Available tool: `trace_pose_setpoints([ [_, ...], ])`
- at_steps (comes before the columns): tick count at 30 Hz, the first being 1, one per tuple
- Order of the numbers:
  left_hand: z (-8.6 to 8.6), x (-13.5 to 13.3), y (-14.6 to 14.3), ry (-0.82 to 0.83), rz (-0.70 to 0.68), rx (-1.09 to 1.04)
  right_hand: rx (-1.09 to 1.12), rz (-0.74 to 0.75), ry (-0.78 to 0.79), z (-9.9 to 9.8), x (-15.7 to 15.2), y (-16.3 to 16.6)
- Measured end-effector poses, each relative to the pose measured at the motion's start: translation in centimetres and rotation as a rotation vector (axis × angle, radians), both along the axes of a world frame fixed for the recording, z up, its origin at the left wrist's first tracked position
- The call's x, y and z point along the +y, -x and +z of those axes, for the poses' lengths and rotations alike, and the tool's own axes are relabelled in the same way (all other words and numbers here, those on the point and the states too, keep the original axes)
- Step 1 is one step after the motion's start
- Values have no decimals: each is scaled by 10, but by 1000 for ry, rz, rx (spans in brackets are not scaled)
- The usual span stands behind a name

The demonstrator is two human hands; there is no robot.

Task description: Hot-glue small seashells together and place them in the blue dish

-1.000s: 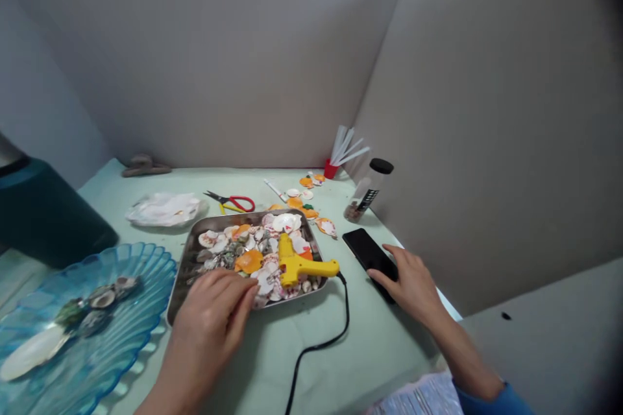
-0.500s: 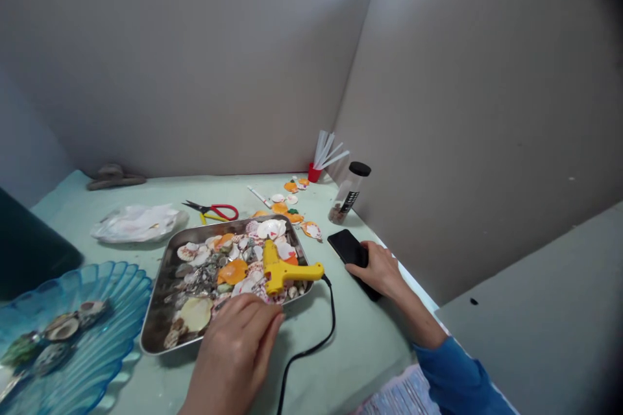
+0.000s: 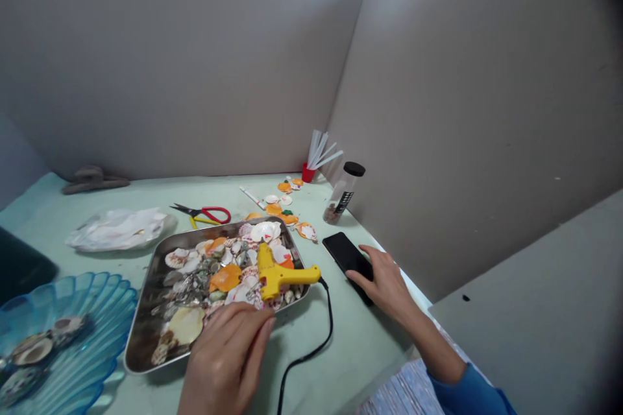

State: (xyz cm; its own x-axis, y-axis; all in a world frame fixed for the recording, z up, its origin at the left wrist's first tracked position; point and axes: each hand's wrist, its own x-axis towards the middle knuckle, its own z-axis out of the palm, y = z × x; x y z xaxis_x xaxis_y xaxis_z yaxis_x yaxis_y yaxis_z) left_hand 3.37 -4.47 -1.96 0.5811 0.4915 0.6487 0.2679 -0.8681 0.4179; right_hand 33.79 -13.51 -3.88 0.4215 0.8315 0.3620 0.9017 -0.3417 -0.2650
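A black smartphone (image 3: 344,253) lies flat on the pale green tabletop. My right hand (image 3: 387,279) is at its right side, thumb over the screen and index finger stretched apart along the edge, not gripping it. My left hand (image 3: 226,356) is in front of the near edge of a metal tray (image 3: 139,331), its fingers bent and pressed together; whatever they may hold is hidden. Mixed seashells (image 3: 226,277) fill the tray. Across its right side rests a yellow glue gun (image 3: 280,273), with a black cord (image 3: 311,353) running toward me.
At the left is a blue shell-shaped dish (image 3: 97,331) with several shells. Behind the tray lie red-and-yellow-handled pliers (image 3: 209,213), a white plastic bag (image 3: 119,230) and loose orange shells (image 3: 288,218). A jar (image 3: 342,198) and a red cup (image 3: 308,172) of glue sticks stand at the back right.
My right hand's fingers have spread and loosened from the phone, which stays on the table. My left hand keeps its closed shape. The view has shifted slightly to the right.
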Motion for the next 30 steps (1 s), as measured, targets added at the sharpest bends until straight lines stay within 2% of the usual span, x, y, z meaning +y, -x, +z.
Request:
trace_pose_setpoints([
  [4, 8, -2, 2, 39, 22, -55, -22, 46, -179, 6, -12, 18],
  [7, 9, -4, 6, 32, 67, -56, -44, 59, -257, 2, -15, 29],
  [15, 6, -6, 9, 46, 172, -121, -56, 211, -345, -26, -25, 47],
  [19, 2, -5, 10, 31, 140, -94, -31, 295, -323, -31, -28, 70],
  [22, 1, -4, 12, 13, 109, -94, 9, 263, -323, -30, -26, 76],
  [26, 4, -5, 12, 35, 112, -103, 57, 212, -354, -28, -25, 68],
  [30, 3, -7, 11, 79, 177, -130, 87, 182, -412, -23, -24, 57],
])
